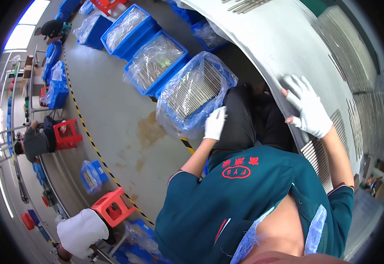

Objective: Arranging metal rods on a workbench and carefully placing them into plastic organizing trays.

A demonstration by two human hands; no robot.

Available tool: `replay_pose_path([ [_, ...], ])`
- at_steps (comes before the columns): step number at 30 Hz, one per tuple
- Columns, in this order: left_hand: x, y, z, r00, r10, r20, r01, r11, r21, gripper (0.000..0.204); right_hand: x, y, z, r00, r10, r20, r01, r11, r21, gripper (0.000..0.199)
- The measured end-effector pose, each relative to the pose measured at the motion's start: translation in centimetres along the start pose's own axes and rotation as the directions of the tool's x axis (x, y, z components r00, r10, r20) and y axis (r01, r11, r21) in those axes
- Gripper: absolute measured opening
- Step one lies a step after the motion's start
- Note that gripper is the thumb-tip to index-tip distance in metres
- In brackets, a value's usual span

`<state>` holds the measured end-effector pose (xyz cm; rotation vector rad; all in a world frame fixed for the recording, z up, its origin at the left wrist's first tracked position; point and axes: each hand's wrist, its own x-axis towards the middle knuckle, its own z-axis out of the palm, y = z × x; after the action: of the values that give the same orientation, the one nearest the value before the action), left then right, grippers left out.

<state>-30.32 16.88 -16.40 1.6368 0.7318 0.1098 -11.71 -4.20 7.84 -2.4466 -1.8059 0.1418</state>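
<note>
My right hand (307, 109), in a white glove with bare tips on two digits, lies at the edge of the white-topped table (266, 39). Its fingers are spread and hold nothing. In a matching glove, my left hand (215, 123) rests by my thigh, fingers stretched out, with nothing visible in it. Just beyond that hand stands a blue crate lined with clear plastic, full of thin metal rods (194, 92). More metal rods (317, 158) lie side by side on the table below my right wrist, partly covered by my arm.
Several blue crates (145, 88) of plastic-wrapped rods stand in a row on the floor. Stacked rods (348, 53) line the table's right side. Yellow-black tape (88, 132) crosses the floor. People sit at left near red stools (112, 207), by a long bench.
</note>
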Motion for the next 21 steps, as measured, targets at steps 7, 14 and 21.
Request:
replay_pose_path([
  [7, 6.2, -7.7, -3.0, 0.887, -0.385, -0.255, 0.316, 0.908, -0.274, 0.029, 2.4, 0.3, 1.0, 1.000, -0.013, 0.016, 0.010, 0.992, 0.129, 0.043],
  [14, 16.6, -16.3, -0.7, 0.821, -0.524, -0.228, 0.463, 0.844, -0.273, 0.038, 3.1, 0.2, 0.6, 0.998, -0.047, 0.048, 0.037, 0.981, 0.190, 0.042],
  [21, 22.6, -10.5, 6.3, 0.616, -0.517, -0.594, 0.726, 0.666, 0.174, 0.098, 3.3, 1.2, 0.7, 0.993, -0.047, 0.105, 0.023, 0.975, 0.219, 0.037],
])
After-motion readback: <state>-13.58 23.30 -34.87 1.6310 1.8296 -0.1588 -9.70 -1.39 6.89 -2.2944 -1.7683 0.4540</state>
